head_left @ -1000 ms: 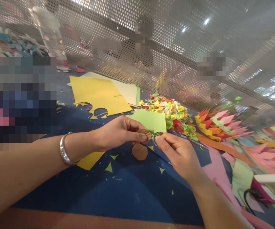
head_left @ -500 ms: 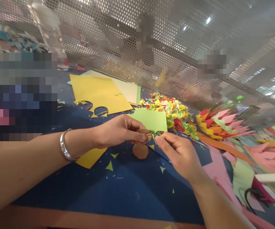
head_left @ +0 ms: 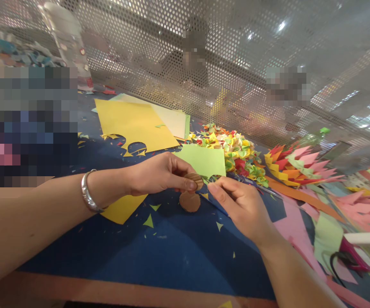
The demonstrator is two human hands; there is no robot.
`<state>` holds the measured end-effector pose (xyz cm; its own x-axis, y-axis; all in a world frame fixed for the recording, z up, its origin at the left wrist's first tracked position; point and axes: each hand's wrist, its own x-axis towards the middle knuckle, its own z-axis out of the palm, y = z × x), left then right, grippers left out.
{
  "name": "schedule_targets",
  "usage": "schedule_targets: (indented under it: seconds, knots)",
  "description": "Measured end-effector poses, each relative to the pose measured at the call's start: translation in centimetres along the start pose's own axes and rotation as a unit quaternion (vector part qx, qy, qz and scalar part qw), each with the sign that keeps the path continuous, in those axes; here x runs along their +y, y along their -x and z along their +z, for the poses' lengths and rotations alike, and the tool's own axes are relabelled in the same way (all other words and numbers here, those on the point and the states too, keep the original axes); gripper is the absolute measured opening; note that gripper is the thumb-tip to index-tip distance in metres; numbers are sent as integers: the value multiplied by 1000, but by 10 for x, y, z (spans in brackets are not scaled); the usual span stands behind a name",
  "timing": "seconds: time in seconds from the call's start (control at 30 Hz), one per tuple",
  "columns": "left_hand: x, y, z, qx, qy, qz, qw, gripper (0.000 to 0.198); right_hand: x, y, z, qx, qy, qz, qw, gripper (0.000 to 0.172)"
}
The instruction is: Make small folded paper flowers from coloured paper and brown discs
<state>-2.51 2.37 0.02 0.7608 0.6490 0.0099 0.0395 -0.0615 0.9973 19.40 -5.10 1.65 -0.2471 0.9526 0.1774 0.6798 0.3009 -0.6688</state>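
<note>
Pinched between the thumb and fingers of my left hand (head_left: 164, 173) is a small round cardboard disc (head_left: 198, 181) with ribbed lines. A second brown disc (head_left: 190, 202) lies flat on the blue table just below it. My right hand (head_left: 238, 205) is closed in a pinch close to the disc's right edge. A bit of green shows by its fingertips, but I cannot make out what they hold. Behind both hands lies a light green paper sheet (head_left: 205, 159) with a cut lower edge.
A yellow sheet (head_left: 133, 124) with round cut-outs lies at the back left. A heap of folded paper pieces (head_left: 232, 149) stands beyond the green sheet. Spiky folded-paper work (head_left: 297, 164), pink strips and a magenta tool (head_left: 356, 256) lie right. Another person is at the left.
Both hands keep almost the same pose with the disc. The view has shifted very slightly.
</note>
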Motion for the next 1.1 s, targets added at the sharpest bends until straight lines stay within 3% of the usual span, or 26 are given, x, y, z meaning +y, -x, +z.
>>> schedule_targets:
  seconds: [0.9, 1.1]
  knots:
    - [3, -1, -1, -21, -28, -10, 999, 13, 3, -1, 3, -23, -3, 6, 1000, 42]
    - [0, -1, -2, -18, -31, -6, 999, 14, 4, -2, 4, -1, -4, 11, 1000, 43]
